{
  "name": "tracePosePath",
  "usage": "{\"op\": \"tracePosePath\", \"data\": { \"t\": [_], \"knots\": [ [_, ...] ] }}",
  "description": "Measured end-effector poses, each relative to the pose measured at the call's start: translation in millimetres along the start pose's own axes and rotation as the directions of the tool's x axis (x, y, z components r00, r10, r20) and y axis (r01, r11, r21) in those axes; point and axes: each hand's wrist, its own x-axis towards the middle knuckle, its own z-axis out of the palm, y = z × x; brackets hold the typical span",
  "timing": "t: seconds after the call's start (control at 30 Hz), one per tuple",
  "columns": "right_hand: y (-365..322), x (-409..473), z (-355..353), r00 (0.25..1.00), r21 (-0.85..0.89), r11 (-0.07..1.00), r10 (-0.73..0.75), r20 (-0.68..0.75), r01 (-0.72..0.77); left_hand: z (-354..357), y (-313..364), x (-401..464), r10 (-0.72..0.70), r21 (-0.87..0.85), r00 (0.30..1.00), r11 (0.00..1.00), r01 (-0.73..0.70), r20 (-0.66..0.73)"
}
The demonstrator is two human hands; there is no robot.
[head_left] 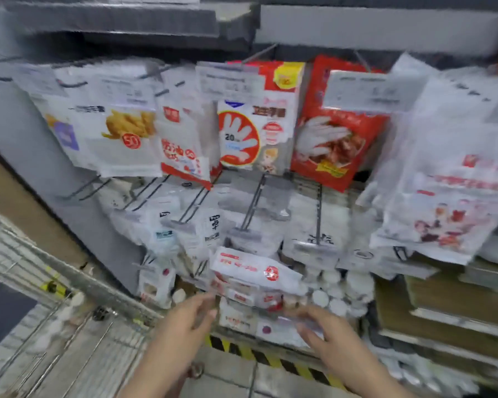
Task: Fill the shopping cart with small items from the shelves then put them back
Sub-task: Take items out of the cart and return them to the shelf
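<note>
Packets of white gloves (253, 278) hang low on the shelf's front hooks, and the left hand (189, 313) and right hand (318, 326) reach with loose, spread fingers grasping nothing, so a blurred, hasty pull may tear neighbours off beside the cart (55, 297).

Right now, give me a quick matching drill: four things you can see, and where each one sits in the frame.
Things:
1. red pack
2. cart
3. fries pack
4. hazard stripe

Places:
A. lower left
B. floor edge under the shelves
C. top row, right of centre
D. top row, left

Pairs: 1-C, 2-A, 3-D, 4-B
</note>
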Motion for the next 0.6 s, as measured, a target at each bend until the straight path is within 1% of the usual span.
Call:
{"op": "tracePosePath", "data": {
  "t": [0.07, 0.17, 0.23, 0.3, 0.37, 0.47, 0.6],
  "knots": [
    [24, -27, -26, 0.997, 0.064, 0.997, 0.039, -0.066, -0.035, 29, 38, 8, 0.097, 0.027, 0.992, 0.995, -0.1, 0.078],
    [61, -69, -63, 0.982, 0.144, 0.985, 0.12, -0.148, -0.099, 74, 95, 14, 0.219, 0.06, 0.957, 0.97, -0.234, 0.192],
    [92, -93, -86, 0.961, 0.155, 0.975, 0.187, -0.206, -0.157, 105, 131, 16, 0.269, 0.057, 0.93, 0.955, -0.291, 0.252],
    [119, -118, -113, 0.936, 0.183, 0.967, 0.223, -0.271, -0.177, 135, 168, 15, 0.299, 0.069, 0.912, 0.941, -0.33, 0.282],
    [144, -141, -144, 0.921, 0.214, 0.962, 0.234, -0.311, -0.172, 164, 204, 16, 0.334, 0.06, 0.892, 0.928, -0.368, 0.304],
    [179, -169, -189, 0.903, 0.209, 0.965, 0.228, -0.364, -0.159, 203, 262, 14, 0.396, 0.041, 0.852, 0.9, -0.435, 0.342],
    [215, -193, -239, 0.862, 0.177, 0.981, 0.156, -0.483, -0.078, 242, 329, 9, 0.502, -0.007, 0.799, 0.848, -0.53, 0.331]
  ]
}}
